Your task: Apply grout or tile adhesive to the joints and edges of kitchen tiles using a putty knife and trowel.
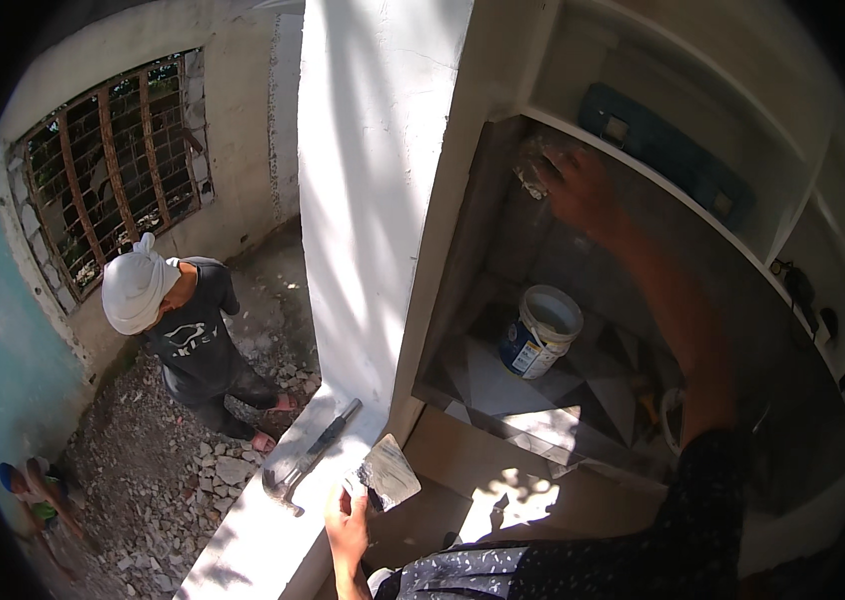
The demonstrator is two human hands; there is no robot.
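Note:
My right hand [577,190] reaches up into a shaded wall niche and presses a putty-smeared scraper blade [535,165] against the grey back wall, just under the white shelf [643,170]. My left hand [347,522] is low at the front and holds a flat steel trowel [390,472] smeared with white putty, beside the white ledge. A hammer [308,460] lies on that ledge [253,540], a little left of the trowel.
A white and blue bucket [540,332] stands on the patterned floor of the niche. A blue spirit level [668,150] lies on the shelf above. Below on the rubble-strewn ground stands another person [183,330] with a white head cloth, near a barred window [118,160].

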